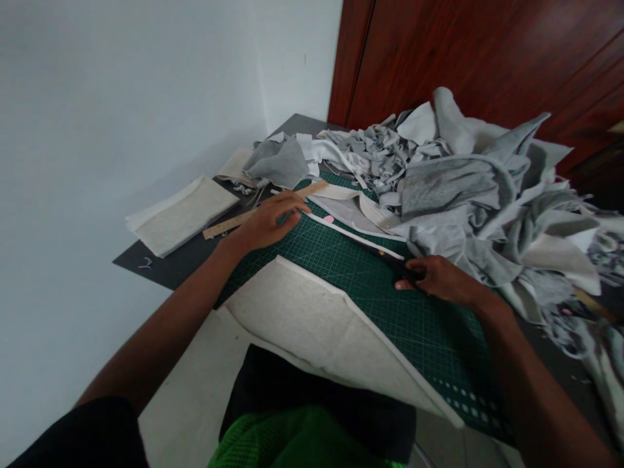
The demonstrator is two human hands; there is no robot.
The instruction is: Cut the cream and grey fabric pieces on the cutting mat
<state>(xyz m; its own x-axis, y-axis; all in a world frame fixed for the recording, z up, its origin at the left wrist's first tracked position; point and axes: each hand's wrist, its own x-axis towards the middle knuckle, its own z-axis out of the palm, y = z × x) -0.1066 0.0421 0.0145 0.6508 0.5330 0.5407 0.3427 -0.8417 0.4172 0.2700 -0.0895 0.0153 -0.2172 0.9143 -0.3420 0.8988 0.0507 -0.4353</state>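
Observation:
My left hand is over the far left part of the green cutting mat. Its fingers reach forward, the thumb stands apart, and the fingertips touch the end of a narrow white fabric strip. Under or beside this hand lies a wooden ruler, partly hidden by it. In my right hand are dark scissors, fingers wrapped round the handles, blades pointing left along the strip. A large cream fabric piece with a raised edge lies nearest me, hanging over the table's front edge.
Grey and white fabric scraps are heaped on the right and back. A folded cream cloth stack lies at left by the white wall. A small pink piece rests beside the strip. A reddish wooden door stands behind.

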